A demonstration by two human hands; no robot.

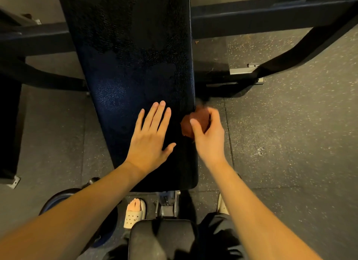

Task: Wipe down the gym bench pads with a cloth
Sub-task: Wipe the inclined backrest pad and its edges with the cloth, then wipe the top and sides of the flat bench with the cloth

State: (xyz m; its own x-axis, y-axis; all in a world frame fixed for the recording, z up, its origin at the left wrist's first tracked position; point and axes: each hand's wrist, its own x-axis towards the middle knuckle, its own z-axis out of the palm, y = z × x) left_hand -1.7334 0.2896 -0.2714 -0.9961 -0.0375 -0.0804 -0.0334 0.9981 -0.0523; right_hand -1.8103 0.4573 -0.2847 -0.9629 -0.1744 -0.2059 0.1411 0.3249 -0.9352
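Right hand gripping bunched reddish cloth, working at right edge of bench pad, near end. Left hand lying flat on pad, fingers straight. Cloth looking soft, light (best kept wadded in fist); pad seeming firm, grainy, probably slick.

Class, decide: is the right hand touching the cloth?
Touching. The head view shows the right hand gripping the bunched cloth, fingers curled round it.

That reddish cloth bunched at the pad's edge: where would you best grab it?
Take the wadded bulk from above, on the right: the cloth sits crumpled at the bench pad's right edge, and the right hand curls round it there.
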